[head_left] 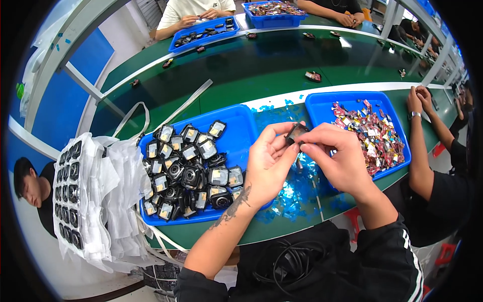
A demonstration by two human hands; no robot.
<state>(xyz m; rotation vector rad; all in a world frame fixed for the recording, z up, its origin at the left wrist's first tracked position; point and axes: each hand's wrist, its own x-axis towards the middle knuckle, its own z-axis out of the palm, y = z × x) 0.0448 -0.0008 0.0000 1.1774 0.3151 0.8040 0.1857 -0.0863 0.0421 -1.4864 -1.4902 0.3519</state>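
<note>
A small black watch case [297,133] is held up between my hands, above the gap between two blue trays. My left hand [270,163] is closed round its left side, thumb below and fingers behind. My right hand [341,157] pinches at its right edge with thumb and forefinger, covering part of it. Under my left forearm, the left blue tray [236,121] holds a heap of similar black watch cases [190,176], many with pale, yellowish inner faces. To the right, the other blue tray [322,100] is filled with small red, white and yellow parts [375,143].
Scraps of blue film [289,199] litter the green table [241,234] below my hands. A stack of white trays [75,201] with black cases stands left. A conveyor belt [241,65] carrying scattered cases runs beyond. Co-workers sit opposite and at right; another person is far left.
</note>
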